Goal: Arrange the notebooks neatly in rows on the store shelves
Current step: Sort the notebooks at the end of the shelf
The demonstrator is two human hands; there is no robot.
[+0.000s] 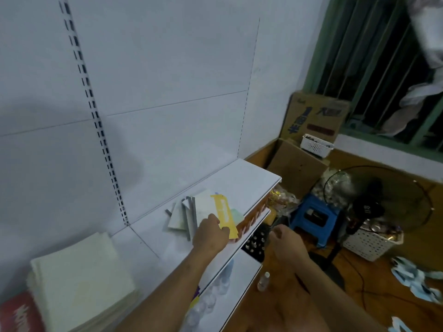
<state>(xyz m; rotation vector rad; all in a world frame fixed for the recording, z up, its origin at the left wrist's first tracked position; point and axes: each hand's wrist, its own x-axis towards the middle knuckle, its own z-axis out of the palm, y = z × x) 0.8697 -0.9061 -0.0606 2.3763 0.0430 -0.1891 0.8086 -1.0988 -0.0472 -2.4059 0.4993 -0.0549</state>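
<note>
A loose fan of thin pale-covered notebooks (191, 215) is seen lying flat on the white metal store shelf (242, 178) at the centre of the frame, their long axes running from lower right toward upper left, spines splayed unevenly. A yellow strip with a white panel (224, 212) lies across the rightmost cover, its writing too blurred to be read. The left hand (211, 233) is laid on the near edge of the pile with fingers curled down onto it. The right hand (284, 238) is held just off the shelf edge, fingers loosely bent, nothing gripped. A stack of cream square pads (81, 279) sits at lower left. Blue lettering on the brown cardboard box (314, 118) at upper right cannot be made out
</note>
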